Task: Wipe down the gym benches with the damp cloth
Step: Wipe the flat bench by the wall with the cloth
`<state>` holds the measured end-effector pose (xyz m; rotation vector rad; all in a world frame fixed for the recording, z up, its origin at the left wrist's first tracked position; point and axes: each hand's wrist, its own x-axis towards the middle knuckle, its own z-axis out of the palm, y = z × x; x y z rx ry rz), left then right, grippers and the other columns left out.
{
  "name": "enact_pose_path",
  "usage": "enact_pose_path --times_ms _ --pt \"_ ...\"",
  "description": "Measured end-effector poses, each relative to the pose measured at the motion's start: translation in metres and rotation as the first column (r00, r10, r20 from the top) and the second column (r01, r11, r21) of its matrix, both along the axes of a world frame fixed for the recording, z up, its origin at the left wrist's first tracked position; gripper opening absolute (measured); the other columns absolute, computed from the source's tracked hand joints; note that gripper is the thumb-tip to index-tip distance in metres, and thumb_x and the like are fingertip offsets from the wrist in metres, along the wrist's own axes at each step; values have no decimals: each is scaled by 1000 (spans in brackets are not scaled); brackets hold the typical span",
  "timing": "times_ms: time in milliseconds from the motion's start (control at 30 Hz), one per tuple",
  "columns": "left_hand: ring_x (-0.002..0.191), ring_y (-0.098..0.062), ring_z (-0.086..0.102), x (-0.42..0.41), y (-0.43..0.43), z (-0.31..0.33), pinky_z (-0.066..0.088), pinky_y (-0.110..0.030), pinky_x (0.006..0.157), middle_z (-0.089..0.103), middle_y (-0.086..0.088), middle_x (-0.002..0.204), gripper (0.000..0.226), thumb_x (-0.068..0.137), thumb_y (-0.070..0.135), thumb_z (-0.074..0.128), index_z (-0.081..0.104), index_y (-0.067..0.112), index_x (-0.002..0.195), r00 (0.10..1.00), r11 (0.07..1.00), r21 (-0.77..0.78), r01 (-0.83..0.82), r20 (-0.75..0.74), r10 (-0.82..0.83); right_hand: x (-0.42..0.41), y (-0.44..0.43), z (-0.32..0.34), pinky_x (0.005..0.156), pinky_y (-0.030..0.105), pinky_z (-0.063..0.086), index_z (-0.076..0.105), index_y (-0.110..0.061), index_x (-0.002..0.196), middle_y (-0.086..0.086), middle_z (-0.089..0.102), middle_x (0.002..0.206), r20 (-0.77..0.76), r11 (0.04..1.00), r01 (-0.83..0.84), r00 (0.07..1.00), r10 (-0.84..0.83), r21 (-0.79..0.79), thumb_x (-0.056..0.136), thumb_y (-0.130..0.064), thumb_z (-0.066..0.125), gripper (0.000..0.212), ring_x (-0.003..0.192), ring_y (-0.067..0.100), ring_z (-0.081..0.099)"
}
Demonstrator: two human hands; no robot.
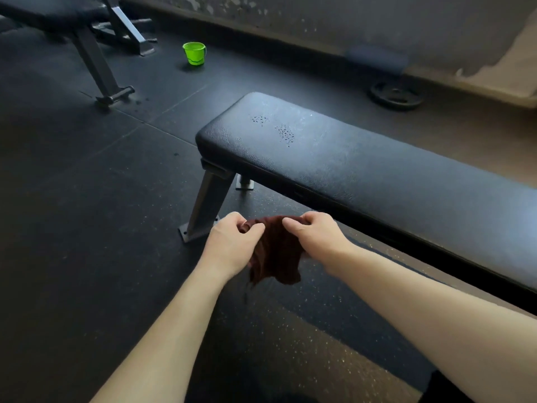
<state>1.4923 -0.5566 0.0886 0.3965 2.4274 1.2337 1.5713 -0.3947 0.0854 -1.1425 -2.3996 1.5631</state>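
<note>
Floor (87, 199): dark rubber matting, speckled in the near area, tile seams visible. Wall (319, 18) at far side: paint seen patchy and peeling. Green bucket (194, 53) stood on matting far left-centre; weight plate (396, 94) laid flat by the wall, far right. 2nd bench (96, 62) partly in view far left, approx. only frame and pad edge seen.

Main bench (363, 175): black textured pad, run from centre to right. Two patches of water droplets (273, 126) noted on its far-left end; rest possibly smeared damp, glare prevents confirmation.

Cloth (276, 251): dark maroon, bunched, hung in the air near the bench's front edge, clear of the pad. Its top edge is pinched by left hand (232, 242) and right hand (316, 234), thumbs and fingers curled on the fabric.
</note>
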Motion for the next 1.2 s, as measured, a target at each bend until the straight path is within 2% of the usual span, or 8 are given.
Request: enact_pose_path --times_ms 200,400,533,633,767,900,1000,1200 --pt "68 -8 55 -34 28 54 40 -22 60 62 5 80 30 82 37 80 56 19 85 990 982 135 129 -71 -120 -21 20 63 80 55 63 70 -2 95 22 75 96 -68 990 102 992 -109 -93 83 -11 77 16 91 33 74" --pt "54 -18 67 -63 83 83 47 -20 43 69 -11 96 31 84 20 79 56 12 102 986 962 226 156 29 -166 -51 79 102 69 31 55 67 -15 90 6 71 90 -33 943 84 996 -78 323 80 -9 71 13 85 24 68" --pt "45 -20 68 -75 124 81 47 -21 40 70 -14 98 30 87 21 73 56 7 108 985 977 162 142 80 -156 -81 116 101 74 31 43 54 -16 102 4 63 99 22 862 57 997 -79 503 83 -8 63 23 93 27 60" --pt "62 -29 73 -84 143 73 61 -36 59 72 -13 90 22 83 24 73 57 12 93 988 984 115 136 55 -143 -105 133 101 78 34 45 48 -16 112 8 63 108 21 799 55 996 -85 599 88 -8 64 30 101 32 62" --pt "93 -26 66 -91 146 67 53 -34 82 71 -4 95 20 83 37 68 63 19 91 975 975 -103 197 -84 -206 -116 129 88 101 47 43 36 -22 146 18 46 143 146 694 -24 982 -116 719 97 -26 61 55 130 41 47" --pt "112 -29 60 -103 140 60 50 -38 94 64 -5 119 26 90 32 55 67 20 109 953 946 -270 178 -190 -234 -113 111 61 120 70 4 12 -44 161 13 -6 171 429 805 -222 902 -45 551 101 -61 43 69 154 49 -9" --pt "125 -29 48 -114 136 56 42 -40 102 53 -7 130 30 94 26 53 64 19 121 910 905 -404 136 -311 -275 -118 110 44 117 72 -8 9 -48 161 9 -14 171 511 819 -288 860 -6 496 97 -75 32 73 153 48 -19" --pt "133 -28 35 -144 146 58 31 -42 108 45 -6 142 44 96 43 56 57 23 134 860 799 -596 85 -361 -360 -146 149 30 122 64 -10 9 -32 164 9 -10 172 456 764 -341 887 69 548 104 -53 22 65 156 39 -16"
